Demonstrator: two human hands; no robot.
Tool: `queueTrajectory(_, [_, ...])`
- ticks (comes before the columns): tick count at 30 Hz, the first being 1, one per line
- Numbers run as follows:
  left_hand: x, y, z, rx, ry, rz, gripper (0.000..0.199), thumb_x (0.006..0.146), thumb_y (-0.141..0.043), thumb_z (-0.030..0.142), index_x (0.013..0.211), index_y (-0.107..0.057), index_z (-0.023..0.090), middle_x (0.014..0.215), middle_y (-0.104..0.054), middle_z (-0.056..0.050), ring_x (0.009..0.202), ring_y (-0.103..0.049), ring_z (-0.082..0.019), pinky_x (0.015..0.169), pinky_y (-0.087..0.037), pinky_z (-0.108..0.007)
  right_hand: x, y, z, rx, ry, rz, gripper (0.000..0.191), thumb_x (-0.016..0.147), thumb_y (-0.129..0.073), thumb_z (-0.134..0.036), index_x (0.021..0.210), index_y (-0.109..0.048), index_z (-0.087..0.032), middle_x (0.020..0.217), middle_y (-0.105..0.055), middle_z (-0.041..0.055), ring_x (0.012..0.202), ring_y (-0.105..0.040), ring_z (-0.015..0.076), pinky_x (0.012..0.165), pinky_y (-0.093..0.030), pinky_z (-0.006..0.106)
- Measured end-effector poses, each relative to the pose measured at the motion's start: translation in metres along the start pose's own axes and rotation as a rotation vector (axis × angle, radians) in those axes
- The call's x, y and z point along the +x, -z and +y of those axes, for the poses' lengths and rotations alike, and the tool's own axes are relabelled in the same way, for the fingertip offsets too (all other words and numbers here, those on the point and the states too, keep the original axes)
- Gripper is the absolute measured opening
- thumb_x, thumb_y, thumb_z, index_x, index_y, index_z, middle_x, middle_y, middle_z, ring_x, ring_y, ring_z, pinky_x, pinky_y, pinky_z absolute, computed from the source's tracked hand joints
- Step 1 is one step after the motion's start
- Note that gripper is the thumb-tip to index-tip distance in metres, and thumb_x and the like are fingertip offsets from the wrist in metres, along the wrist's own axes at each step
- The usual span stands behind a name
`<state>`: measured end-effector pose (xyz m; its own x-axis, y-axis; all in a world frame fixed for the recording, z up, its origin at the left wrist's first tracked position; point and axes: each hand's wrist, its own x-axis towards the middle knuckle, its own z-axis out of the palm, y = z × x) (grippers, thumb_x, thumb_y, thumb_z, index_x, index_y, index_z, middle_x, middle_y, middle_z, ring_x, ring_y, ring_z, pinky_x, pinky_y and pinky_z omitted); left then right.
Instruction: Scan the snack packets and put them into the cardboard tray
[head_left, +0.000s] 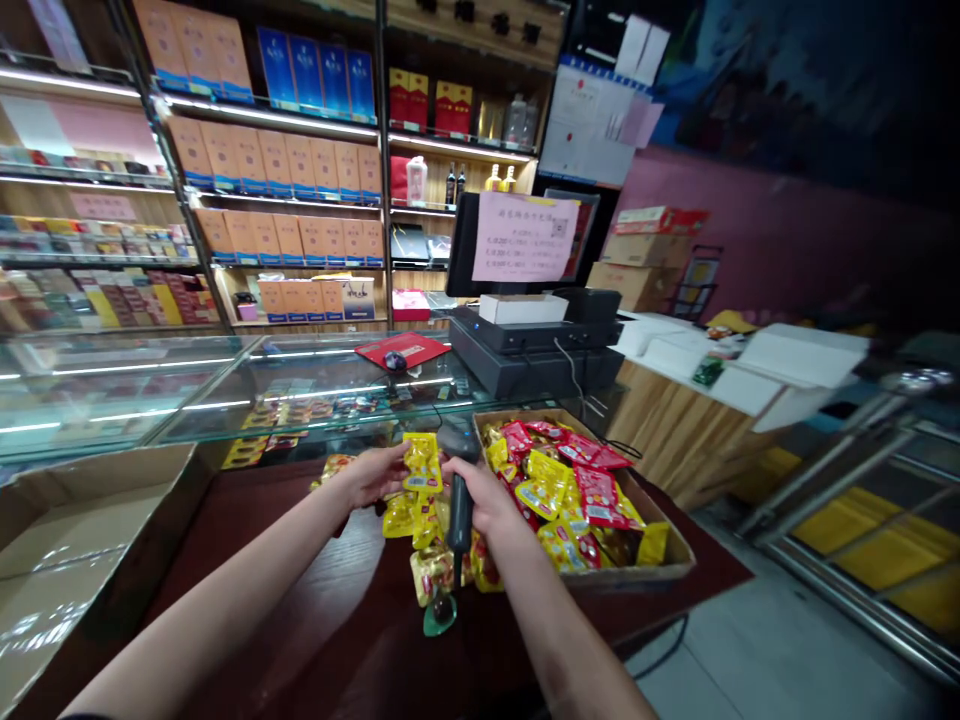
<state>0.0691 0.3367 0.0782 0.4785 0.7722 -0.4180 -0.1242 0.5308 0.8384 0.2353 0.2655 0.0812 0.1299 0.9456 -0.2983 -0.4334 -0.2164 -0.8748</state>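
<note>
My left hand (377, 474) grips a small yellow snack packet (422, 462) and holds it up in front of the scanner. My right hand (480, 492) is wrapped round the handle of a dark barcode scanner (460, 515), whose head is beside the packet. Under both hands lie several more yellow snack packets (400, 516) on the dark red table (300, 600). A green-edged packet (440, 612) with something dark in it lies nearest to me. Just right of my right hand, a cardboard box (637, 573) holds many red and yellow packets.
An open carton (105, 480) stands at the left. Behind the table is a glass display counter (210, 385) with a mouse (395, 360) on a red mat and a monitor (465, 245). Shelves of boxed goods line the back; a metal railing (847, 480) is at the right.
</note>
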Motion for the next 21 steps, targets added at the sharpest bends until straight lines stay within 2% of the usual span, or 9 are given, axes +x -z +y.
queueTrajectory(3, [0.004, -0.033, 0.020, -0.067, 0.048, -0.201, 0.054, 0.080, -0.046, 0.058, 0.097, -0.061, 0.009, 0.089, -0.063, -0.014, 0.079, -0.062, -0.019, 0.070, -0.052, -0.029, -0.005, 0.024, -0.031, 0.089, 0.053, -0.002, 0.028, 0.057, -0.065, -0.018, 0.084, -0.064, -0.012, 0.058, -0.056, -0.0012, 0.048, -0.048, 0.0077, 0.048, -0.040, 0.020])
queueTrajectory(5, [0.012, -0.062, 0.031, -0.101, 0.067, -0.305, 0.068, 0.080, -0.034, 0.066, 0.106, -0.058, 0.007, 0.097, -0.062, -0.018, 0.090, -0.061, -0.023, 0.076, -0.050, -0.034, -0.011, 0.044, -0.053, 0.098, 0.113, 0.049, 0.028, 0.058, -0.065, -0.019, 0.085, -0.064, -0.012, 0.057, -0.056, -0.0014, 0.047, -0.047, 0.0076, 0.045, -0.038, 0.020])
queueTrajectory(8, [0.028, -0.111, 0.040, -0.154, 0.113, -0.445, 0.083, 0.077, -0.026, 0.072, 0.118, -0.051, 0.005, 0.108, -0.058, -0.021, 0.104, -0.056, -0.029, 0.084, -0.046, -0.041, -0.025, 0.076, -0.081, 0.127, 0.237, 0.166, 0.027, 0.058, -0.066, -0.018, 0.084, -0.064, -0.013, 0.063, -0.061, 0.0007, 0.054, -0.054, 0.0099, 0.049, -0.042, 0.020])
queueTrajectory(11, [0.041, -0.152, 0.037, -0.126, 0.146, -0.457, 0.090, 0.074, -0.025, 0.076, 0.126, -0.043, 0.006, 0.117, -0.053, -0.023, 0.110, -0.052, -0.031, 0.085, -0.044, -0.045, -0.041, 0.102, -0.098, 0.175, 0.352, 0.307, 0.026, 0.055, -0.066, -0.015, 0.081, -0.064, -0.012, 0.068, -0.064, 0.0012, 0.061, -0.058, 0.0105, 0.055, -0.045, 0.020])
queueTrajectory(13, [0.046, -0.167, 0.032, -0.075, 0.139, -0.413, 0.089, 0.074, -0.027, 0.076, 0.128, -0.040, 0.007, 0.121, -0.050, -0.023, 0.111, -0.051, -0.031, 0.085, -0.044, -0.046, -0.051, 0.113, -0.102, 0.183, 0.383, 0.381, 0.025, 0.054, -0.066, -0.013, 0.079, -0.064, -0.013, 0.063, -0.062, -0.0010, 0.055, -0.055, 0.0092, 0.052, -0.043, 0.020])
queueTrajectory(15, [0.046, -0.168, 0.028, -0.032, 0.130, -0.384, 0.087, 0.075, -0.028, 0.074, 0.127, -0.042, 0.007, 0.122, -0.050, -0.022, 0.110, -0.051, -0.031, 0.085, -0.044, -0.046, -0.059, 0.118, -0.100, 0.177, 0.370, 0.428, 0.023, 0.054, -0.065, -0.014, 0.077, -0.063, -0.014, 0.054, -0.057, -0.0038, 0.048, -0.049, 0.0084, 0.047, -0.040, 0.021])
queueTrajectory(17, [0.044, -0.157, 0.026, -0.009, 0.130, -0.360, 0.084, 0.075, -0.029, 0.074, 0.123, -0.046, 0.007, 0.122, -0.050, -0.022, 0.109, -0.052, -0.031, 0.085, -0.045, -0.045, -0.061, 0.115, -0.094, 0.171, 0.360, 0.446, 0.023, 0.053, -0.065, -0.014, 0.076, -0.063, -0.014, 0.051, -0.054, -0.0049, 0.045, -0.047, 0.0081, 0.045, -0.039, 0.021])
queueTrajectory(21, [0.032, -0.111, 0.028, -0.027, 0.102, -0.284, 0.081, 0.075, -0.030, 0.074, 0.117, -0.050, 0.009, 0.124, -0.049, -0.022, 0.111, -0.051, -0.031, 0.085, -0.045, -0.045, -0.055, 0.091, -0.075, 0.115, 0.337, 0.356, 0.024, 0.052, -0.066, -0.015, 0.075, -0.064, -0.014, 0.058, -0.059, -0.0028, 0.049, -0.048, 0.0074, 0.047, -0.037, 0.020])
